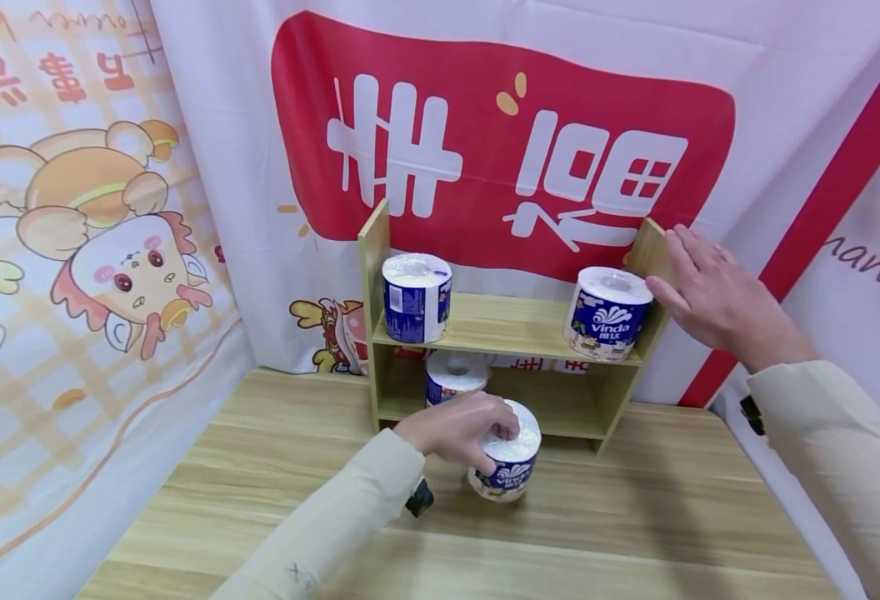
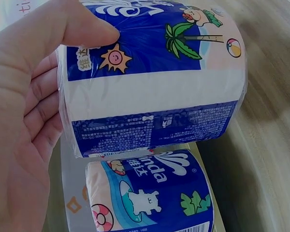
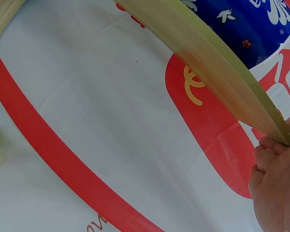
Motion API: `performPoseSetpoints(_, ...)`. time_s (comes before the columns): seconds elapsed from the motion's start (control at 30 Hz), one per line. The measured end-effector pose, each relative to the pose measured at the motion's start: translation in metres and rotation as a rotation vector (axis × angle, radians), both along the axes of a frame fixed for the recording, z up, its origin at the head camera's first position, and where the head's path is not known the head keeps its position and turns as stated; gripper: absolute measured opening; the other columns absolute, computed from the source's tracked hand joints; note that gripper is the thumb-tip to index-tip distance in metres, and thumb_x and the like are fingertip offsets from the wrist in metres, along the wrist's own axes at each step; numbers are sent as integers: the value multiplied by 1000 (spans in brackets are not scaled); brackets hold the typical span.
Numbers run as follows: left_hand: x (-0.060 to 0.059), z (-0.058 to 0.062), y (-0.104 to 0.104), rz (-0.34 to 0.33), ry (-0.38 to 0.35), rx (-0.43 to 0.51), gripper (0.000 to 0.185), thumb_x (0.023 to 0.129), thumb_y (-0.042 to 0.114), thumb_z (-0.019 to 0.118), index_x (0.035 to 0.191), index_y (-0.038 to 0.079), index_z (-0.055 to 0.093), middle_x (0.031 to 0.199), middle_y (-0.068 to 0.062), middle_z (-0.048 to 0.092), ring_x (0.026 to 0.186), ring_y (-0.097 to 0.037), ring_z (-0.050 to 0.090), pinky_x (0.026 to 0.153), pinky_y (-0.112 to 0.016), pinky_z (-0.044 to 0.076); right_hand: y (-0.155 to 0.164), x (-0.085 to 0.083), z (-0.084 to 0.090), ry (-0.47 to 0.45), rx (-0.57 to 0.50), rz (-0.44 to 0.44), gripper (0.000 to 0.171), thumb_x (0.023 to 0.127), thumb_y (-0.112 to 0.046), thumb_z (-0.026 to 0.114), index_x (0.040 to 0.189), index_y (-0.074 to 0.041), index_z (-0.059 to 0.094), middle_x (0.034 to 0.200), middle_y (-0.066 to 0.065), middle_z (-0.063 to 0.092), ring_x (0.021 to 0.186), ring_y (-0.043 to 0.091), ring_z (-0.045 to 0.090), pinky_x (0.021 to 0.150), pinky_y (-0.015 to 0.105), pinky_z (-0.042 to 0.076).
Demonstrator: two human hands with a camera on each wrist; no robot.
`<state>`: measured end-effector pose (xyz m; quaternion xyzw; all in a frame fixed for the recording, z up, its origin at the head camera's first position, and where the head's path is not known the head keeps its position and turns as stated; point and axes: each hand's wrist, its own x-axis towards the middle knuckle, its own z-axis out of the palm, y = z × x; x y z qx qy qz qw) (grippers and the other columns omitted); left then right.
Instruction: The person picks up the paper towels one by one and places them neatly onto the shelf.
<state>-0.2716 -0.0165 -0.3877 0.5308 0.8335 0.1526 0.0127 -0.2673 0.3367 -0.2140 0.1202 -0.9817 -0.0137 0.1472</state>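
Printed banners hang behind a wooden desk [image 1: 635, 517] carrying a small shelf unit [image 1: 500, 327]. Left hand [image 1: 458, 429] reaches forward, palm down, fingers curled over the top of a wrapped tissue roll [image 1: 507, 467]; grip clamped on it, roll directly under the palm, just in front of the shelf unit. Right hand [image 1: 713, 292] extended, fingers straight and apart, touching the unit's right side panel; another roll [image 1: 608, 314] sits just left of it.

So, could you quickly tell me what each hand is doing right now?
Left hand: grips a toilet paper roll from above.
Right hand: open, straight fingers against the shelf's side panel.
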Motion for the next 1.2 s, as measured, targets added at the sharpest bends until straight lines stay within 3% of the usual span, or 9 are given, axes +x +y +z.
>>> performPoseSetpoints(0.2,-6,4,6,-5,-14,0,34,80,25,87,110,16,72,104,7,70,95,-6,57,89,-16,49,-1,-1,0,-4,-12,4,91,106,-56,41,170,-7,-3,177,26,2,162,50,7,126,76,18)
performPoseSetpoints(0.5,-14,10,15,-27,22,1,30,78,24,87,102,18,71,95,8,67,88,-6,56,80,-16,47,0,-1,-1,-11,1,-6,91,107,-54,42,170,-6,-3,176,26,2,162,51,9,126,74,19)
performPoseSetpoints(0.83,-23,15,19,6,35,2,34,80,23,87,110,16,73,105,6,71,95,-7,60,88,-19,52,1,-1,-1,-9,-1,-2,92,107,-54,42,169,-6,-5,176,26,1,162,51,8,126,75,19)
performPoseSetpoints(1.2,-34,11,21,33,31,-2,36,82,23,87,114,14,73,110,3,72,99,-8,61,92,-22,53,1,0,-1,-12,-10,0,93,106,-55,42,169,-7,-6,177,26,1,162,50,7,126,75,19)
